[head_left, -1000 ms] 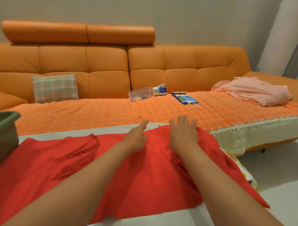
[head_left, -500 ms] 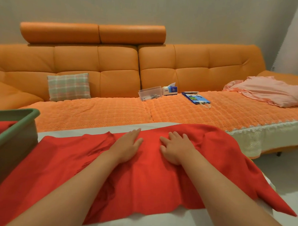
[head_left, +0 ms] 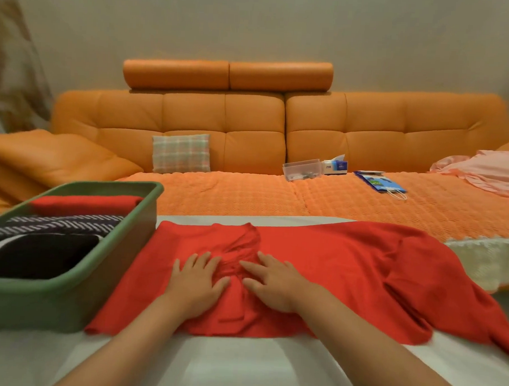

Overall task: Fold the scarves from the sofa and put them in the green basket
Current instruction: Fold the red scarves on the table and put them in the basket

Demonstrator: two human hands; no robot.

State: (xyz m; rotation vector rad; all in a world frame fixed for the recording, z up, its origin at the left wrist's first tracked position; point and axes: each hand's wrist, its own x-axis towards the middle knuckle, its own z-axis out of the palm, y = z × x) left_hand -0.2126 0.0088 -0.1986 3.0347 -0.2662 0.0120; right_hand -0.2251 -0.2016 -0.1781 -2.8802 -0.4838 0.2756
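Head view: both palms flat on the red scarf beside the basket

The left hand (head_left: 195,280) and right hand (head_left: 275,284) lie side by side on the red scarf (head_left: 346,264). Their fingers are straight and spread, pressing down and gripping nothing. The scarf is spread across the white table (head_left: 240,364), creased between the hands, and its end droops off at 4 o'clock.

At 9 o'clock the green basket (head_left: 77,278) touches the scarf and holds black (head_left: 37,256), striped (head_left: 62,226) and red (head_left: 86,204) folded scarves.

At 12 o'clock stands the orange sofa (head_left: 250,125). On it are a plaid cushion (head_left: 181,152), a clear box (head_left: 302,168), a tissue box (head_left: 336,165) and a blue packet (head_left: 380,183), whose print is too small to read.

Half a second ago only the basket's corner showed, and the cloth between the hands lay smoother.
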